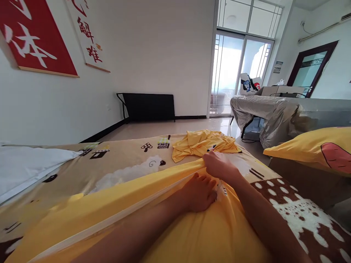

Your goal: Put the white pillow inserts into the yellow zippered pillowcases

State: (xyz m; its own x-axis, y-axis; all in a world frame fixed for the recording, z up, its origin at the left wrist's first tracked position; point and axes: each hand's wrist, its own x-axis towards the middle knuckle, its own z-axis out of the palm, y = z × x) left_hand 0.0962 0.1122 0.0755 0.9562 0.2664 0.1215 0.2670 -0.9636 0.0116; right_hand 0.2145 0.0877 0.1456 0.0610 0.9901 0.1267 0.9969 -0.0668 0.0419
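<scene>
A yellow cloth cover (153, 179) with a pale strip along its edge is stretched across the bed, close in front of me. My right hand (221, 166) is closed in a fist around a part of it near the far end. Just below and left of that fist, my left hand (199, 193) has its fingers curled onto the same cloth, which is gathered into folds between the two hands. Its thumb side lies by the pale strip. Beyond my right hand, a crumpled yellow cloth (205, 142) rests on the bed.
The bed has a beige and brown blanket (123, 157) with a sheep pattern. A white pillow (33, 164) lies at left, a yellow pillow (304, 146) at right on a box. A plastic-covered table (263, 106) and a folded black panel (149, 107) stand beyond.
</scene>
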